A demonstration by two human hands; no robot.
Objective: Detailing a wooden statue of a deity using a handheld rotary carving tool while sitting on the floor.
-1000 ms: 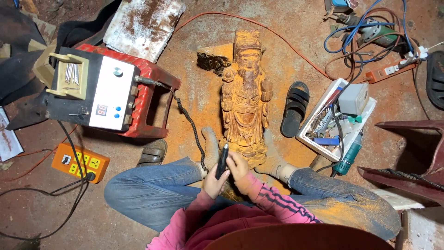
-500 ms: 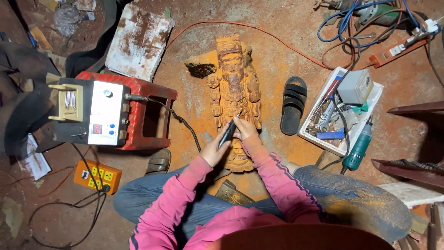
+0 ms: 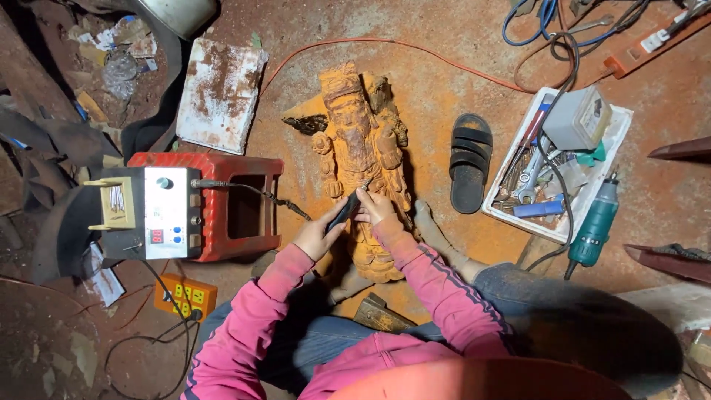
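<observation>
A carved wooden figure (image 3: 359, 141), orange with dust, lies on the floor between my legs, its head pointing away from me. My left hand (image 3: 320, 235) grips a black pen-shaped carving tool (image 3: 346, 210) whose tip rests on the figure's middle. My right hand (image 3: 376, 206) sits on the carving beside the tool tip, fingers pressed on the wood and touching the tool. Both arms wear pink sleeves. A black cable (image 3: 252, 191) runs from the tool to a control box (image 3: 164, 212).
The control box rests on a red plastic stool (image 3: 241, 215) at left, an orange power strip (image 3: 187, 296) below it. A black sandal (image 3: 471, 161), a white tray of tools (image 3: 555, 159) and a green power tool (image 3: 595, 224) lie at right. A dusty slab (image 3: 221, 92) lies behind.
The view has shifted, so the figure appears further left and nearer. Both hands moved up the carving from its lower part to its middle, the left still holding the tool.
</observation>
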